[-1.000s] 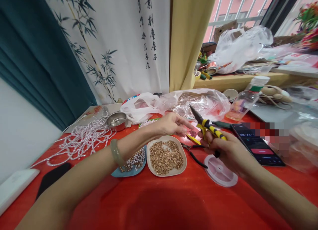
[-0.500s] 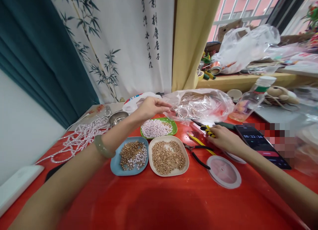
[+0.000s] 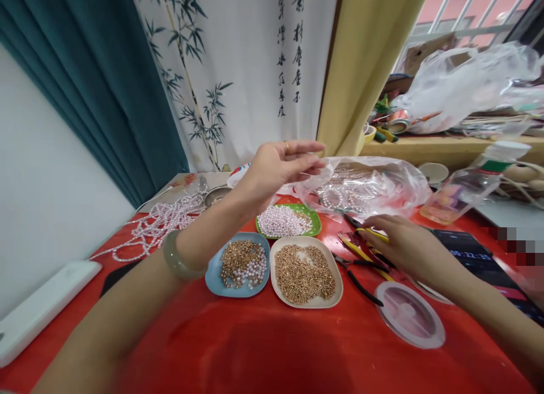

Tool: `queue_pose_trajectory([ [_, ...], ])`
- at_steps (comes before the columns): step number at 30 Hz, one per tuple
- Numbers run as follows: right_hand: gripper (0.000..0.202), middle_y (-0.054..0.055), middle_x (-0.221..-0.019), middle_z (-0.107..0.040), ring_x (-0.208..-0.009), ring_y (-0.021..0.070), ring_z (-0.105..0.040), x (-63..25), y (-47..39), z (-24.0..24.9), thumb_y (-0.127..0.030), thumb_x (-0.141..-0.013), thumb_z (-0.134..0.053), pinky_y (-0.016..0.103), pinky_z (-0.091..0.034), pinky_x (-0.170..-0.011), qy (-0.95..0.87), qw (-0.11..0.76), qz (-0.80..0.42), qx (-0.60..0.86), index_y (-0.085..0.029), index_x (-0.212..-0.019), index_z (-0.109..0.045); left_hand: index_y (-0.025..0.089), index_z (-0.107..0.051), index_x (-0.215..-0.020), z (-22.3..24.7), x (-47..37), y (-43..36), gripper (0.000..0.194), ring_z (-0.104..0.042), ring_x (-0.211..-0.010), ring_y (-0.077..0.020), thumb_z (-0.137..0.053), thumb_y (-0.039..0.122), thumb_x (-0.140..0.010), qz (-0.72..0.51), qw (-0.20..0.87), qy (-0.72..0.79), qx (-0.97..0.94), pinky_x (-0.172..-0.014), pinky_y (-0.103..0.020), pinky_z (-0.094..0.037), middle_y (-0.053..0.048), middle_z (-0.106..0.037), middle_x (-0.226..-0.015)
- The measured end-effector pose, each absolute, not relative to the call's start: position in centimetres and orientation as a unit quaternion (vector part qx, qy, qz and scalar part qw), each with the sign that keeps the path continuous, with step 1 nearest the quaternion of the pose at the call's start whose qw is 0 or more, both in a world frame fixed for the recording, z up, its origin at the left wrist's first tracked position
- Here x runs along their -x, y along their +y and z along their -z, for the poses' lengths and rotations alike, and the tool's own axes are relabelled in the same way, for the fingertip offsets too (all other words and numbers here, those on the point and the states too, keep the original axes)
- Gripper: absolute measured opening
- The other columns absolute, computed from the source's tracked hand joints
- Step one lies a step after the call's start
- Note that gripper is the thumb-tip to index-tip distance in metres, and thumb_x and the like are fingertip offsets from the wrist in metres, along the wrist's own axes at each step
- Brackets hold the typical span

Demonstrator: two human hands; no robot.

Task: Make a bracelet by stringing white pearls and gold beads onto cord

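My left hand (image 3: 289, 164), with a ring on one finger, hangs raised above the far part of the table, near a clear plastic bag (image 3: 369, 187). Its fingers stretch to the right, and I see nothing held in them. At the right, my right hand (image 3: 393, 241) has its fingers round pliers (image 3: 372, 233) with yellow-and-black handles, low over the table. Their dark jaws point to the far left. Below that hand lie a yellow tool (image 3: 357, 249), partly hidden, and black-handled pliers (image 3: 361, 283).
Before me are a blue plate (image 3: 212, 275) of gold and pearly beads, a cream plate (image 3: 278, 292) of gold beads and a green plate (image 3: 317, 221) of white beads. Bead strings (image 3: 165, 224) lie left. A spool (image 3: 410, 314), bottle (image 3: 467, 184) and phone (image 3: 480, 263) stand right.
My left hand has lifted higher, away from the green plate and bag. My right hand stays with the yellow-and-black pliers. The whole view has shifted, so things appear further right.
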State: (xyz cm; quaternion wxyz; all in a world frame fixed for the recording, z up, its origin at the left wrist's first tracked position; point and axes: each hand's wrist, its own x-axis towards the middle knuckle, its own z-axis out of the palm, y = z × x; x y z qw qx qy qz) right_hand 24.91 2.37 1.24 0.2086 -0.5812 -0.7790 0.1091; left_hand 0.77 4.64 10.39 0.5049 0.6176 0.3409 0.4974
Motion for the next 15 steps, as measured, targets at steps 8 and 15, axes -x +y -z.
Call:
queue_pose_trajectory([
  [8,0.02,0.002,-0.085,-0.066,-0.072,0.0143,-0.06,-17.4,0.5,-5.7,-0.034,-0.071,-0.066,0.027,-0.048,-0.066,-0.576,0.488,-0.542,0.369,-0.024,-0.089,-0.066,0.016,-0.066,-0.085,-7.7,-2.3,2.6,0.017,-0.062,-0.078,-0.0146,-0.064,0.017,-0.068,-0.477,0.553,0.279,-0.624,-0.076,-0.028,-0.046,0.0,-0.068,-0.079],
  [15,0.018,-0.001,-0.06,-0.062,-0.051,0.0097,-0.054,-17.9,0.2,-4.3,-0.032,-0.068,-0.069,0.023,-0.046,-0.05,-0.597,0.439,-0.532,0.409,-0.024,-0.085,-0.069,0.018,-0.066,-0.08,-5.3,-0.3,2.3,0.018,-0.063,-0.078,-0.0122,-0.069,0.018,-0.062,-0.497,0.606,0.296,-0.546,-0.077,-0.024,-0.045,0.002,-0.068,-0.074],
])
